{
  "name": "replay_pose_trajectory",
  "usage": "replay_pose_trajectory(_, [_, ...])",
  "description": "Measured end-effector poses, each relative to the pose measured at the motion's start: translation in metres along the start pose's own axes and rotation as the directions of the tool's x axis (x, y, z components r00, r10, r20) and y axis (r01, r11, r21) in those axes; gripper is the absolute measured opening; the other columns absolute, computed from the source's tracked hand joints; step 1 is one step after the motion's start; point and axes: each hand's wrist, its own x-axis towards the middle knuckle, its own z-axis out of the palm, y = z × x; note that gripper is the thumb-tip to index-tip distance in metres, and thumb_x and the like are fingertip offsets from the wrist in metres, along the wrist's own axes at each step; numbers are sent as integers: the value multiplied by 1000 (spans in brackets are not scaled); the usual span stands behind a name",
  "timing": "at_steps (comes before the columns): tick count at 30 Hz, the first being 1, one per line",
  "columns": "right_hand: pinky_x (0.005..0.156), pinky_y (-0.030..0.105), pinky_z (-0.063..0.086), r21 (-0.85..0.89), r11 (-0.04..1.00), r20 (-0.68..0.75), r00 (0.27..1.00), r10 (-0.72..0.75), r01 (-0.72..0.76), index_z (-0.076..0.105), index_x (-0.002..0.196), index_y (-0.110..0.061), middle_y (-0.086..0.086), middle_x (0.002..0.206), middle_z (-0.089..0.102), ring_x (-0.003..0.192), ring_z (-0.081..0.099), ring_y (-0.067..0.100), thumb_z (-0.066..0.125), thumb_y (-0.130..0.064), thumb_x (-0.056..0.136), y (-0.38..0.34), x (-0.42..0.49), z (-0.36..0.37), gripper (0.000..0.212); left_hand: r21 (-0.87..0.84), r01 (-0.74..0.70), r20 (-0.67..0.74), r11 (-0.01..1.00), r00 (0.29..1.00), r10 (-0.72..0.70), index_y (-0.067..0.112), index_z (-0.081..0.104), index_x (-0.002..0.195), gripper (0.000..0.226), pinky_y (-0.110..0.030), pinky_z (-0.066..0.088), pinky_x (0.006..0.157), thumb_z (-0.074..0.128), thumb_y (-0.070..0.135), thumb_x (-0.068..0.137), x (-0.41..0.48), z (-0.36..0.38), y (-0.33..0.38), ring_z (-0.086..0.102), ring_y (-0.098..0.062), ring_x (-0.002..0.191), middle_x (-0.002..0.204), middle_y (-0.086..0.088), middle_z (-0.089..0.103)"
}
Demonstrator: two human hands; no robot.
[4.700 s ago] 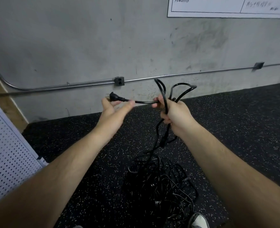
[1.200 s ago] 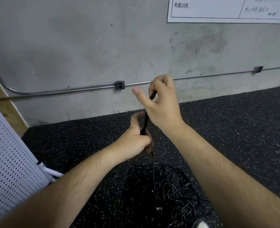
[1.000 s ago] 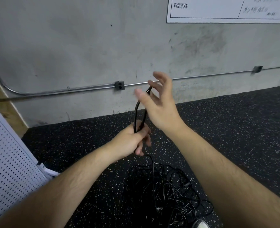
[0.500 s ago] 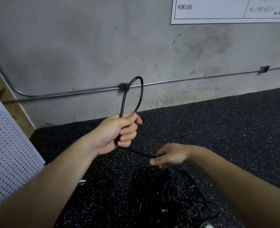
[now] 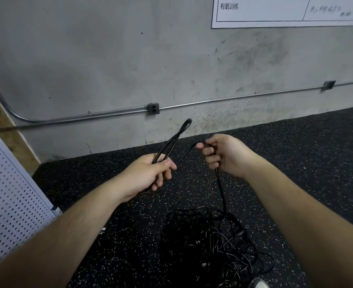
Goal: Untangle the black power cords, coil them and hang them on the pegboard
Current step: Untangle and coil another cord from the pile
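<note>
A tangled heap of black power cords [image 5: 210,248] lies on the speckled black floor below my hands. My left hand [image 5: 148,173] grips a narrow folded loop of one cord [image 5: 172,140] that sticks up and to the right. From that fist the same cord runs over to my right hand [image 5: 223,154], which holds it with curled fingers. Below the right hand the cord [image 5: 220,183] drops straight down into the heap. The white pegboard [image 5: 7,196] stands at the left edge.
A concrete wall with a metal conduit [image 5: 192,104] and a small outlet box [image 5: 152,109] runs across the back. A white sign [image 5: 285,11] hangs at top right. A wooden board [image 5: 7,129] leans at left. A shoe tip [image 5: 258,283] shows at the bottom.
My right hand has risen from the heap with a length of cord and come level with the left. The loop in my left hand has flattened and tilted to the right.
</note>
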Motion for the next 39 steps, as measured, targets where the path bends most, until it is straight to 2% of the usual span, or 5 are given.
replay_pose_trajectory(21, [62,24,56,337,928,90,975,-203,162,61,95,-11,-2,78,71,75,71,13,50,-28,105,-24,-30,46,23,478,-328,-119,815,895,430,32,41,108,24,-23,49,81,54,49,98,-4,19,-14,59,-4,93,102,7,58])
replay_pose_trajectory(25, [59,22,45,241,904,41,927,-373,353,59,98,-10,-2,74,64,66,58,11,47,-25,106,-24,-30,53,21,546,-446,-259,709,715,649,17,60,108,32,-12,22,116,54,46,96,-8,24,-14,32,1,140,140,2,36])
replay_pose_trajectory(31, [59,22,44,65,877,-105,877,-469,476,58,103,-6,-1,72,64,63,54,11,51,-22,106,-20,-34,61,18,672,-334,-471,661,496,729,17,64,99,21,-30,28,109,50,32,99,-12,35,9,42,-5,119,122,4,46])
replay_pose_trajectory(35, [63,23,50,-262,844,-64,864,-499,468,61,91,-11,-1,72,71,63,64,10,58,-19,103,-2,-35,78,15,7,-318,-337,948,892,302,12,71,108,61,-43,44,107,39,64,100,-5,34,25,64,-19,108,105,-8,70])
replay_pose_trajectory(39, [61,27,52,-481,765,-16,868,-496,428,58,92,-17,2,79,76,67,69,12,62,-20,102,18,-30,90,11,-559,-80,-170,825,985,-19,-3,63,129,77,-38,50,90,59,63,90,1,23,26,52,-23,77,99,-19,54])
